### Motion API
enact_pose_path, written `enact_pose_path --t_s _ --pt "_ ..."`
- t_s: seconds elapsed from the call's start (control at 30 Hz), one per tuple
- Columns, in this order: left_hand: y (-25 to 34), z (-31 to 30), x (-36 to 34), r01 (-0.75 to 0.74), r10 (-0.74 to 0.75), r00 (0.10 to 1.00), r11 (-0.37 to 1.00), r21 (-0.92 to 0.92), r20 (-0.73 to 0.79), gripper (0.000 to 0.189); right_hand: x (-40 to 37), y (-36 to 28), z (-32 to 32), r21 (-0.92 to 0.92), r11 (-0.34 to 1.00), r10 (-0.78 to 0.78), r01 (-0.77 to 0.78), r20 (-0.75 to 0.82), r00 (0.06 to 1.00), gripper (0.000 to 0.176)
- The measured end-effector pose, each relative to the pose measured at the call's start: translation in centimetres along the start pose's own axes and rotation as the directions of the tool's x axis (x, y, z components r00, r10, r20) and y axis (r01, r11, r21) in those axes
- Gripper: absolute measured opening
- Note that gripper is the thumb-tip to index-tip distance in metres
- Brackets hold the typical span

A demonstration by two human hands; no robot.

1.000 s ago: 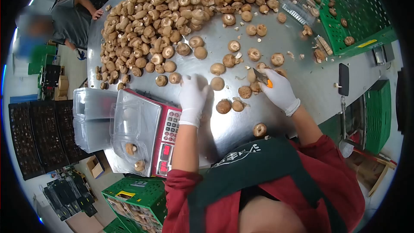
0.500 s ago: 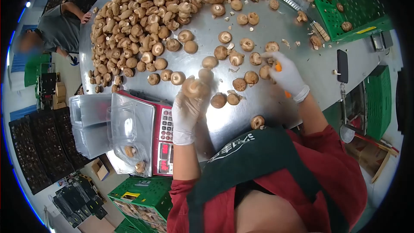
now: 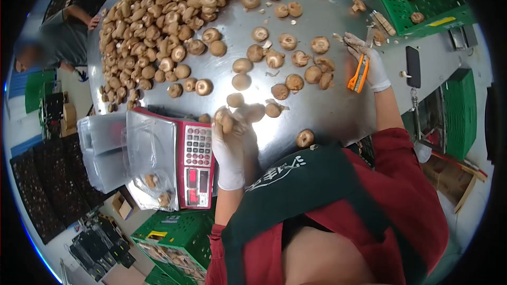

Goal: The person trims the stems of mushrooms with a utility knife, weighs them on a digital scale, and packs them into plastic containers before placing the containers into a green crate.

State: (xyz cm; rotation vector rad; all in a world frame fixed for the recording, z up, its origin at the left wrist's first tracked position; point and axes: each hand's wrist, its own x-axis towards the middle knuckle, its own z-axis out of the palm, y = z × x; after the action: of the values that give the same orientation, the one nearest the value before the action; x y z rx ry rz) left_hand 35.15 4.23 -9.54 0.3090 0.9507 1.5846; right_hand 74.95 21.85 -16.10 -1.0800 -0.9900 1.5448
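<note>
My left hand [image 3: 228,150], in a white glove, is closed around a brown shiitake mushroom [image 3: 224,122] beside the scale; its fingers are a little blurred. My right hand [image 3: 371,64], gloved too, is at the right of the metal table and holds an orange utility knife [image 3: 359,75] against the palm, some fingers stretched out toward the left. A thin blade seems to point up from the knife. Between the hands lie several loose shiitake, among them a cap [image 3: 294,82] and a paler one with its stem up [image 3: 274,58].
A large shiitake heap [image 3: 153,26] covers the table's far left. The red scale [image 3: 196,166] carries clear plastic boxes [image 3: 150,148]. At right are a green crate [image 3: 422,0] and a phone [image 3: 413,67]. Another person [image 3: 63,37] stands at left.
My right hand has moved right, off the loose mushrooms, and the orange knife now shows more fully. My left hand is lower, still around a mushroom. The whole view has shifted slightly.
</note>
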Motion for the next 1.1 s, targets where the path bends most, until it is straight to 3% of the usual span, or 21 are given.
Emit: enact_pose_path --t_s 0.03,0.07,0.17,0.3,0.4,0.5,0.57,0.6,0.63,0.67,0.7,0.73,0.77,0.83,0.87,0.9,0.97,1.0,1.1 --pt "0.5 -0.1 0.4 0.145 -0.120 0.985 0.964 -0.223 0.125 0.035 0.2 -0.2 0.5 -0.042 0.999 0.006 -0.007 -0.014 1.000 0.036" --pt "0.5 0.2 0.2 0.190 -0.189 0.981 0.944 -0.271 0.031 0.034 0.3 -0.2 0.7 -0.077 0.997 0.017 -0.019 -0.019 1.000 0.035" --pt "1.6 2.0 -0.3 0.347 -0.306 0.938 0.834 -0.428 0.163 0.033 0.6 0.4 0.4 -0.105 0.994 -0.023 0.026 0.030 0.999 0.035" --pt "1.4 2.1 -0.5 0.415 -0.306 0.909 0.739 -0.531 0.284 0.035 0.7 0.4 1.3 -0.125 0.991 -0.039 0.046 0.054 0.998 0.037" --pt "2.0 2.7 -0.8 0.419 -0.406 0.901 0.715 -0.559 0.156 0.033 0.9 0.7 1.1 -0.122 0.991 -0.046 0.055 0.076 0.996 0.039" --pt "1.7 1.7 -0.6 0.425 -0.305 0.902 0.747 -0.511 0.305 0.035 0.9 0.4 1.6 -0.130 0.990 -0.039 0.048 0.073 0.997 0.037" --pt "1.0 0.2 -0.7 0.122 -0.118 0.992 0.979 -0.161 0.039 0.032 0.8 -0.2 2.3 -0.145 0.988 -0.034 0.044 0.065 0.997 0.036" --pt "0.7 -0.2 -1.0 -0.015 0.018 0.998 0.998 0.058 -0.054 0.032 0.8 -0.1 2.5 -0.129 0.989 -0.064 0.077 0.100 0.993 0.036" --pt "1.2 0.8 -2.0 -0.159 0.247 0.963 0.844 0.512 -0.109 0.026 1.0 0.2 2.7 -0.112 0.988 -0.094 0.109 0.133 0.987 0.037" --pt "0.1 -1.7 -2.6 -0.206 0.349 0.936 0.654 0.728 -0.049 0.023 1.3 0.3 2.9 -0.094 0.985 -0.125 0.141 0.165 0.978 0.037" --pt "-0.2 -2.7 -3.1 -0.299 0.388 0.906 0.299 0.906 0.171 0.025 1.4 0.0 3.4 -0.110 0.985 -0.116 0.134 0.154 0.981 0.036" --pt "-0.6 -3.7 -3.6 -0.375 0.406 0.830 -0.101 0.921 0.382 0.030 1.5 -0.2 4.1 -0.125 0.984 -0.108 0.126 0.142 0.984 0.036" --pt "-1.5 -3.9 -4.5 -0.348 0.321 0.872 -0.124 0.929 0.369 0.045 1.8 -0.4 4.6 -0.139 0.983 -0.099 0.117 0.130 0.986 0.036" --pt "-3.3 -4.2 -5.2 -0.345 0.348 0.871 -0.067 0.936 0.346 0.058 3.4 0.3 5.0 -0.131 0.980 -0.113 0.150 0.257 0.960 0.033" --pt "-3.7 -4.1 -4.8 -0.291 0.354 0.912 0.203 0.935 0.207 0.065 4.0 0.5 5.5 -0.113 0.985 -0.093 0.132 0.302 0.949 0.033" --pt "-3.8 -3.0 -4.4 -0.163 0.292 0.956 0.560 0.812 -0.010 0.069 4.5 0.7 6.2 -0.096 0.989 -0.073 0.113 0.347 0.935 0.033" --pt "-2.5 0.2 -3.5 -0.041 0.117 0.990 0.752 0.658 -0.072 0.071 5.8 0.7 7.8 -0.109 0.993 0.000 0.055 0.449 0.894 0.032" --pt "-3.1 -0.8 -2.8 -0.081 0.082 0.996 0.780 0.621 0.026 0.071 6.4 0.6 8.7 -0.117 0.993 0.033 0.029 0.493 0.869 0.031" --pt "-4.1 2.0 -1.4 -0.015 -0.004 0.999 0.916 0.400 0.045 0.070 7.4 1.1 11.0 -0.136 0.989 0.043 0.052 0.612 0.790 0.028"
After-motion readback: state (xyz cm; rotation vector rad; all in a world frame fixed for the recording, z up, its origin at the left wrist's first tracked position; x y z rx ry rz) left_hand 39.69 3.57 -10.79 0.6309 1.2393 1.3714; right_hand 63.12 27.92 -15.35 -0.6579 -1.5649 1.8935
